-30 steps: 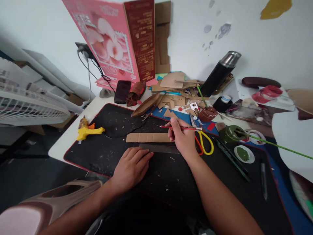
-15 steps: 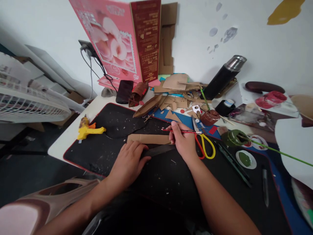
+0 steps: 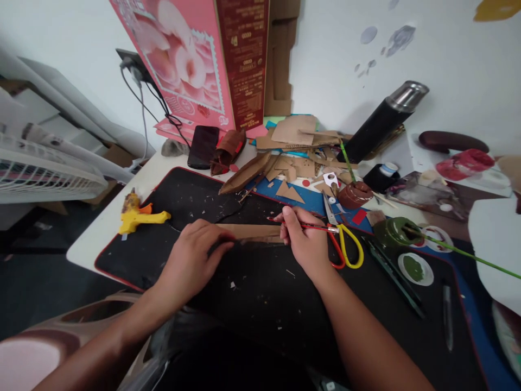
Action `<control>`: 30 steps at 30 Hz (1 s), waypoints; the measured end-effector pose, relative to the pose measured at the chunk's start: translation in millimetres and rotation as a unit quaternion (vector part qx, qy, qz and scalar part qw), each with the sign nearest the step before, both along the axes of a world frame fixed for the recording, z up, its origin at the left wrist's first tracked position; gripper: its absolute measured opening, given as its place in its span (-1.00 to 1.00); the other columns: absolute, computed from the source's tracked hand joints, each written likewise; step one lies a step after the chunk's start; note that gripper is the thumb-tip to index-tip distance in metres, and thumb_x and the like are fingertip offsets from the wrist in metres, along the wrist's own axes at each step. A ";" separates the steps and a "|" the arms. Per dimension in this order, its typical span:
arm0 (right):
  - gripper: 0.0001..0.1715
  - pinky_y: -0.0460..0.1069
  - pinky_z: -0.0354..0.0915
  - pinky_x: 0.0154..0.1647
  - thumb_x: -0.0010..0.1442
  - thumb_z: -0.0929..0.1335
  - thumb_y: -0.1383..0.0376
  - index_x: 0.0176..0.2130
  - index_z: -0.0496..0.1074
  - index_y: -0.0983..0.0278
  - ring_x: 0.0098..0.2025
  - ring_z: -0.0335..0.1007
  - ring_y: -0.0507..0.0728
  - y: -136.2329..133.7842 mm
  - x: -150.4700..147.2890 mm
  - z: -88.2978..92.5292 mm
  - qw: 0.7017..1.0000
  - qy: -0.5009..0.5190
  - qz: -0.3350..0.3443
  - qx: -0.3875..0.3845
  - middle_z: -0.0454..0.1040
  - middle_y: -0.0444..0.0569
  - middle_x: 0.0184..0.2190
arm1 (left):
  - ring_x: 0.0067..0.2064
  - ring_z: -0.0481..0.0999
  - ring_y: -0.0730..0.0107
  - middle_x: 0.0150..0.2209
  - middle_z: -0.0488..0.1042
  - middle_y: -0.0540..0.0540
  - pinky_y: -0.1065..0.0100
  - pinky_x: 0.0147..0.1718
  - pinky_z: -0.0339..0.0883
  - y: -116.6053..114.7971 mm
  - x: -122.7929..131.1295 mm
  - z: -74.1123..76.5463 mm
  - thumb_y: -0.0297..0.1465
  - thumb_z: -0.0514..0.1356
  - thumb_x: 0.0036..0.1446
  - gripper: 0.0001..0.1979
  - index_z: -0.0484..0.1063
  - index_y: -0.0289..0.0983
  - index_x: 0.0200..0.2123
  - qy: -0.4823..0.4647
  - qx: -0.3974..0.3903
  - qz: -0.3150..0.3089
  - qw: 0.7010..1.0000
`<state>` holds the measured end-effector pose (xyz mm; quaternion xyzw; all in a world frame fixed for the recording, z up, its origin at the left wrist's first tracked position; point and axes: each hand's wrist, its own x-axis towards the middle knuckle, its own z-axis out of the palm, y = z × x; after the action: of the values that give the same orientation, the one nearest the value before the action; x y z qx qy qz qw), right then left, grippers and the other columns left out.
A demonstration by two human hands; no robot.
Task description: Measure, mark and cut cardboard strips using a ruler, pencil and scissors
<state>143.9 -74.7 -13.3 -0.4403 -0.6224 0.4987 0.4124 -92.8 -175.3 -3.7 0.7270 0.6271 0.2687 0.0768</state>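
Observation:
A narrow brown cardboard strip (image 3: pixel 254 232) lies across the black mat in front of me. My left hand (image 3: pixel 196 251) is closed at its left end, thumb and fingers pinching the edge. A dark band runs along the strip's near side; I cannot tell whether it is a separate piece. My right hand (image 3: pixel 305 239) is at the other end, closed around a slim red stick (image 3: pixel 315 226) with a pale end, a pen or brush, its tip pointing left. Scissors (image 3: pixel 345 247) with red and yellow handles lie just right of that hand, blades pointing away.
A yellow glue gun (image 3: pixel 142 218) lies at the mat's left. Cardboard scraps (image 3: pixel 295 163), a phone (image 3: pixel 203 146) and a black thermos (image 3: pixel 380 122) are at the back. To the right stand a brown paint jar (image 3: pixel 355 194), a green paint jar (image 3: pixel 396 232) and a paint lid (image 3: pixel 415 269).
My left hand has shifted left and up along the strip. The dark flat piece between my hands now shows only as a thin band. The right hand still holds the red stick.

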 end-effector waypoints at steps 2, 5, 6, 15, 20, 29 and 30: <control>-0.47 -0.06 0.28 -0.50 0.54 0.32 -0.07 -0.30 0.57 0.20 -0.58 0.36 0.03 -1.9 -0.1 -0.1 1.000 -0.018 0.012 0.017 0.44 -0.17 -0.60 | -0.18 0.57 0.11 -0.24 0.65 -0.12 0.08 -0.17 0.44 4.8 -2.0 -2.0 -0.34 0.22 0.45 -0.84 0.60 -0.20 -0.19 0.041 0.010 0.012 0.999; -0.48 -0.05 0.28 -0.50 0.54 0.32 -0.06 -0.30 0.57 0.20 -0.59 0.35 0.02 -2.1 -0.4 -3.0 1.000 -0.020 0.017 0.016 0.44 -0.17 -0.60 | -0.09 0.59 0.02 -0.12 0.67 -0.20 0.00 -0.11 0.47 4.3 1.5 -6.5 -0.35 0.21 0.45 -0.83 0.61 -0.22 -0.15 0.086 0.033 0.035 0.995; -0.48 -0.06 0.28 -0.52 0.54 0.32 -0.07 -0.29 0.57 0.20 -0.60 0.34 0.02 -1.5 -0.5 -4.3 1.000 -0.018 0.014 0.009 0.44 -0.18 -0.61 | -0.02 0.60 -0.01 -0.03 0.67 -0.23 -0.03 -0.04 0.48 1.2 4.1 -7.7 -0.38 0.22 0.45 -0.85 0.62 -0.22 -0.11 0.090 0.049 0.043 0.994; -0.46 -0.06 0.27 -0.54 0.52 0.34 -0.09 -0.32 0.56 0.21 -0.63 0.31 0.02 -0.1 -2.2 -5.7 1.000 -0.011 0.015 -0.014 0.42 -0.19 -0.63 | 0.29 0.57 -0.02 0.26 0.61 -0.25 -0.02 0.21 0.48 -35.1 21.4 -20.3 -0.40 0.23 0.46 -0.72 0.57 -0.28 0.17 0.130 0.074 -0.088 0.985; -0.49 -0.06 0.27 -0.52 0.54 0.34 -0.04 -0.31 0.58 0.21 -0.61 0.33 0.01 -0.7 -2.7 -4.9 1.000 -0.014 0.016 -0.008 0.43 -0.19 -0.62 | 0.32 0.56 -0.03 0.29 0.59 -0.25 -0.06 0.23 0.49 -37.0 19.5 -27.3 -0.38 0.24 0.45 -0.66 0.57 -0.25 0.23 0.135 0.066 -0.073 0.986; -0.48 -0.05 0.26 -0.55 0.51 0.35 -0.05 -0.33 0.59 0.22 -0.63 0.32 0.02 -0.3 -5.0 -3.7 1.000 -0.012 0.018 -0.015 0.43 -0.18 -0.63 | 0.31 0.57 -0.03 0.30 0.57 -0.25 -0.06 0.24 0.48 -43.0 20.4 -28.8 -0.41 0.23 0.44 -0.51 0.43 -0.24 0.38 0.115 0.062 -0.037 0.991; -0.49 -0.05 0.26 -0.55 0.51 0.35 -0.05 -0.33 0.59 0.21 -0.63 0.32 0.02 -0.4 -4.9 -3.4 1.000 -0.014 0.022 -0.013 0.43 -0.18 -0.63 | 0.31 0.57 -0.03 0.31 0.57 -0.24 -0.06 0.24 0.48 -43.2 20.4 -28.9 -0.41 0.22 0.44 -0.49 0.40 -0.24 0.41 0.112 0.062 -0.035 0.991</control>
<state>139.0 -75.1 -16.7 -0.4389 -0.6315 0.5090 0.3868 -72.4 -218.5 -32.6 0.7776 0.5878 0.2210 -0.0304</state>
